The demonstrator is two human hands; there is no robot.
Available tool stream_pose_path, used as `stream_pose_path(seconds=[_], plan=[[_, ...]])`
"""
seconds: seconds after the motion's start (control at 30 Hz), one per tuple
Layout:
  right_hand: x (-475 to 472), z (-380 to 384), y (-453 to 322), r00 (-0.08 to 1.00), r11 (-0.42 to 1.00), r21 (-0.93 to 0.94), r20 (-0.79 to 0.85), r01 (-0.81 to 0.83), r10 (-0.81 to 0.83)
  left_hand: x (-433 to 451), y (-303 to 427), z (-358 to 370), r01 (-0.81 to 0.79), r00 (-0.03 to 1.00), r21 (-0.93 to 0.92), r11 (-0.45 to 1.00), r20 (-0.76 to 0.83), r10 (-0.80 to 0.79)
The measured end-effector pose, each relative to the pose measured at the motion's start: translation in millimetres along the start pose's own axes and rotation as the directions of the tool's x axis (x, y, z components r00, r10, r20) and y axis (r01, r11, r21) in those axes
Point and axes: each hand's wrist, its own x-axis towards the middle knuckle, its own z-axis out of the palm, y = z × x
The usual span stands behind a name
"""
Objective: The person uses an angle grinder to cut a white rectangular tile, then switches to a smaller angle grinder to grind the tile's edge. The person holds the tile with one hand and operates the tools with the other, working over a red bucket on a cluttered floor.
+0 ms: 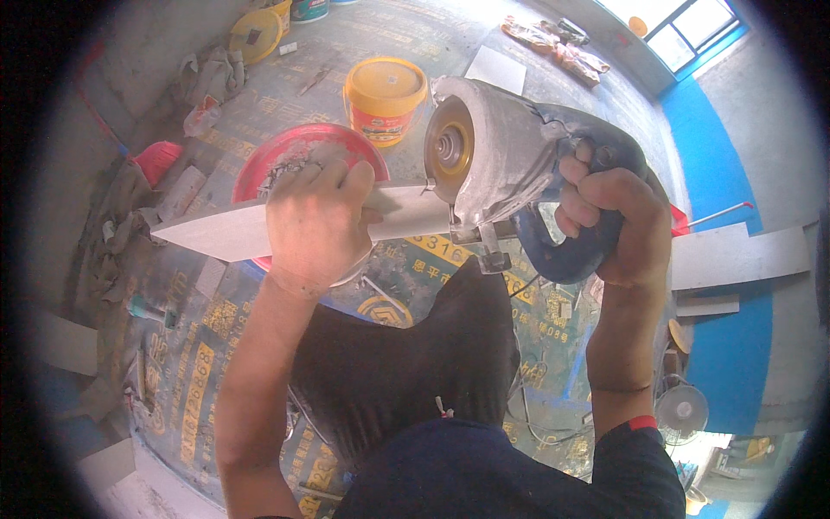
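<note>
My left hand grips a long, pale tile strip with a pointed left end. In my right hand is a dusty handheld tile cutter, held by its dark loop handle. The round cutting disc meets the strip's right end beside the metal base plate. Whether the disc is spinning cannot be told. Below and behind the strip stands a red basin with grey rubble in it. My left hand hides part of the strip and the basin.
A lidded yellow bucket stands beyond the basin. A pale tile piece lies on the floor near plastic bags. At left are a red dustpan and a green-handled tool. A fan and loose cable are at right.
</note>
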Motion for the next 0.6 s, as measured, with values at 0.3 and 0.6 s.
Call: stream_pose_path(seconds=[0.3,0.6], plan=[[2.0,-5.8,-3.6,0.999,0.999,0.021,0.019,-0.042,0.041,-0.2,-0.1,-1.1,-0.010,1.000,0.019,1.000,-0.013,0.010],[0.3,-8.0,-3.1,0.998,0.998,-0.009,0.039,-0.057,0.057,-0.8,-0.7,-1.6,-0.006,1.000,-0.012,1.000,0.011,0.006]])
